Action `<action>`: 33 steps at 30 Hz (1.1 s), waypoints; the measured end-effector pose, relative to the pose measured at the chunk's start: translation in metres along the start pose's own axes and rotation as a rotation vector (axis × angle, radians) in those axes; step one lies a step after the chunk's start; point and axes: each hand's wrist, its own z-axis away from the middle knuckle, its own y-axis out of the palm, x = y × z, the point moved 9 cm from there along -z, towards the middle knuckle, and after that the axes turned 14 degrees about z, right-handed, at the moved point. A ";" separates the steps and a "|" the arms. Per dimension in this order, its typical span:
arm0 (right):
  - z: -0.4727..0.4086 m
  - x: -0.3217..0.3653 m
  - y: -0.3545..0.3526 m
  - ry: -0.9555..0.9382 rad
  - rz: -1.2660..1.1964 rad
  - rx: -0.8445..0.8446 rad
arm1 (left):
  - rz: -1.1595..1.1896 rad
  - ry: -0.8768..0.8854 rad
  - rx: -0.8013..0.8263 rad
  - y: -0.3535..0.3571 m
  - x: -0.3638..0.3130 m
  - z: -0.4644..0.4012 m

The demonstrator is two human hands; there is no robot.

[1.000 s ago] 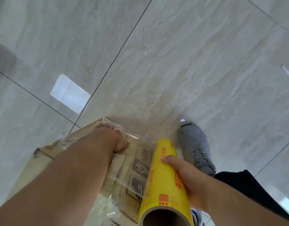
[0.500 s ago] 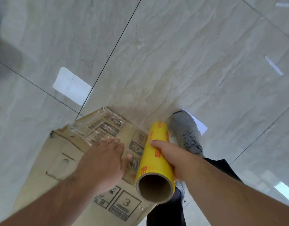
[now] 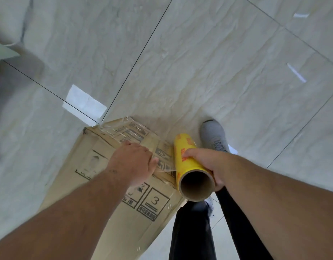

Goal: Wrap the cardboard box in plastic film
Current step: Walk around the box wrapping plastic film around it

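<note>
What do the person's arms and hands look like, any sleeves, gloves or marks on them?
Both forearms are bare, with no sleeves in view. The left hand and right hand wear no gloves, and no rings or watch show. A small dark mark sits near the left wrist; it is too blurred to tell what it is.

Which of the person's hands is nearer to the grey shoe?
Right. The right hand grips the yellow film roll just beside the grey shoe. The left hand presses on the cardboard box, beyond the roll from the shoe.
</note>
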 end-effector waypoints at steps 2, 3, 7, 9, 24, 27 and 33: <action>0.002 -0.003 0.000 -0.016 -0.017 0.012 | -0.025 0.003 -0.036 -0.001 -0.001 0.002; 0.002 -0.005 0.001 -0.032 -0.042 0.012 | -0.036 0.001 -0.053 -0.002 -0.002 0.002; 0.006 -0.015 0.008 -0.084 -0.174 0.089 | -0.087 -0.019 -0.093 0.000 -0.002 0.001; 0.007 -0.019 0.010 -0.092 -0.212 0.106 | -0.108 -0.028 -0.103 0.001 -0.002 -0.002; -0.019 -0.073 -0.007 -0.057 -0.023 -0.062 | -0.092 -0.027 -0.116 0.000 -0.006 -0.005; -0.032 -0.088 -0.006 -0.065 -0.312 0.038 | -0.041 0.024 -0.059 0.002 -0.034 -0.004; -0.049 -0.095 0.020 -0.141 -0.660 0.211 | 0.020 0.104 -0.068 0.031 -0.090 -0.006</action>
